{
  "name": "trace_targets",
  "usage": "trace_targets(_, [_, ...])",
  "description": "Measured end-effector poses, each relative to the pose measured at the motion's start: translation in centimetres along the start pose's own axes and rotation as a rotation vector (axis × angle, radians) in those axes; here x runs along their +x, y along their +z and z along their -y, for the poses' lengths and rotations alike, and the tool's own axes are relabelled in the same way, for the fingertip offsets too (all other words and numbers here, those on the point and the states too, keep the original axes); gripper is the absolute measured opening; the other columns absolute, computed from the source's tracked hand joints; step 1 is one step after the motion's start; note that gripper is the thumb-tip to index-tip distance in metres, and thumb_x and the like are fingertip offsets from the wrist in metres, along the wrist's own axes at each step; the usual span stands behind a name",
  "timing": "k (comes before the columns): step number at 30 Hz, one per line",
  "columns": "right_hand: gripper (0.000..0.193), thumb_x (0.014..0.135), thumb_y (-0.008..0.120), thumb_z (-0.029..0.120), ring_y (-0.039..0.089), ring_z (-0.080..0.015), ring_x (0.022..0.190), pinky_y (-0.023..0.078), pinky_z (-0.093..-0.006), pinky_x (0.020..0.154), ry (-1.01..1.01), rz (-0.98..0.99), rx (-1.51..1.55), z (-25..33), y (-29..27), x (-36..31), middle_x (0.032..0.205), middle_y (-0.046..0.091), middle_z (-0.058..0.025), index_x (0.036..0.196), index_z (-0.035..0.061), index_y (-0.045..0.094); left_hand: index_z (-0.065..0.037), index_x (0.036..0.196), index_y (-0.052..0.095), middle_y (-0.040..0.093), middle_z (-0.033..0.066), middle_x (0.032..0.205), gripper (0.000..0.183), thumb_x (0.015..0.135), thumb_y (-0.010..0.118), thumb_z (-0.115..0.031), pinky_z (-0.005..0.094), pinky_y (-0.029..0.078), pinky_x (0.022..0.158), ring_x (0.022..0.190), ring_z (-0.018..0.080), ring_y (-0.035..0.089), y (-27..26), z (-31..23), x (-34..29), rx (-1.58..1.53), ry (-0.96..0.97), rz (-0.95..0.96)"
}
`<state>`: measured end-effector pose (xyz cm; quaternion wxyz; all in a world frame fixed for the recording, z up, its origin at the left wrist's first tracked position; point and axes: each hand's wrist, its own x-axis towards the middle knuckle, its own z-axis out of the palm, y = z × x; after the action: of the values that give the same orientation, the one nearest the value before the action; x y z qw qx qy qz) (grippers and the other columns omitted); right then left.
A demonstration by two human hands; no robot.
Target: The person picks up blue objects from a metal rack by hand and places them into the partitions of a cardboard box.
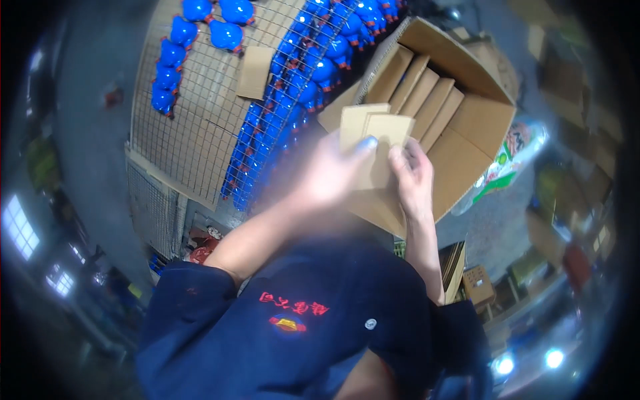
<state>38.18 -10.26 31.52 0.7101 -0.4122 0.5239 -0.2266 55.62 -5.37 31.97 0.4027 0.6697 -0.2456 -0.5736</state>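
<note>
1. Both hands meet at the centre of the frame, just above the person's dark blue shirt, which fills the lower middle.
2. The left hand is blurred; its fingers wrap the left side of a pair of flat cardboard pieces, so its grip is closed on them.
3. The right hand pinches the right edge of the same cardboard pieces, thumb and fingers closed on the sheet.
4. The cardboard pieces stand roughly upright between the two hands, in front of the near wall of an open cardboard box in the upper right of the frame.
5. Inside the box, several more cardboard dividers stand side by side, leaning in a row.
6. A wire mesh cage fills the upper left, with rows of blue glossy toys with orange parts lying on it; exactly what they are cannot be told.
7. A loose cardboard square lies on the mesh between the rows of toys.
8. A printed green and white bag lies just right of the box.
</note>
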Motion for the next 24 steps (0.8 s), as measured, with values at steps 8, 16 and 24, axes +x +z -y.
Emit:
trace_targets(8, [0.057, 0.083, 0.051, -0.004, 0.057, -0.0486, 0.109, 0.045, -0.0488, 0.093, 0.288, -0.666, -0.857, -7.2, -8.2, 4.2, 0.115, 0.056, -0.0374, 0.136, -0.0065, 0.033, 0.0, 0.137, 0.042, 0.052, 0.0214, 0.12, 0.074, 0.082, 0.073, -0.038, 0.0452, 0.042, 0.097, 0.113, 0.0378, 0.052, -15.9, 4.2, 11.5, 0.886, 0.29, -0.735])
trace_targets(16, [0.058, 0.087, 0.057, 0.003, 0.049, -0.0407, 0.126, 0.04, -0.0454, 0.103, 0.059, -0.545, -0.958, -14.4, -8.3, 5.6, 0.134, 0.051, -0.0272, 0.141, 0.0021, 0.035, -0.011, 0.152, 0.016, 0.041, 0.0206, 0.137, 0.116, 0.066, 0.082, -0.053, 0.0513, 0.035, 0.103, 0.128, 0.0358, 0.039, -17.1, 12.3, 20.1, 1.225, -0.203, -0.642])
trace_targets(24, [0.037, 0.096, 0.05, -0.002, 0.055, -0.0253, 0.119, 0.044, -0.0365, 0.103, -0.494, -0.469, -0.332, 2.1, 4.3, 6.5, 0.131, 0.054, -0.0177, 0.133, -0.0035, 0.044, 0.001, 0.135, 0.044, 0.059, 0.0218, 0.122, 0.061, 0.082, 0.067, -0.021, 0.0454, 0.052, 0.092, 0.11, 0.031, 0.062, -20.9, 7.4, 11.3, -0.106, 0.19, -0.621])
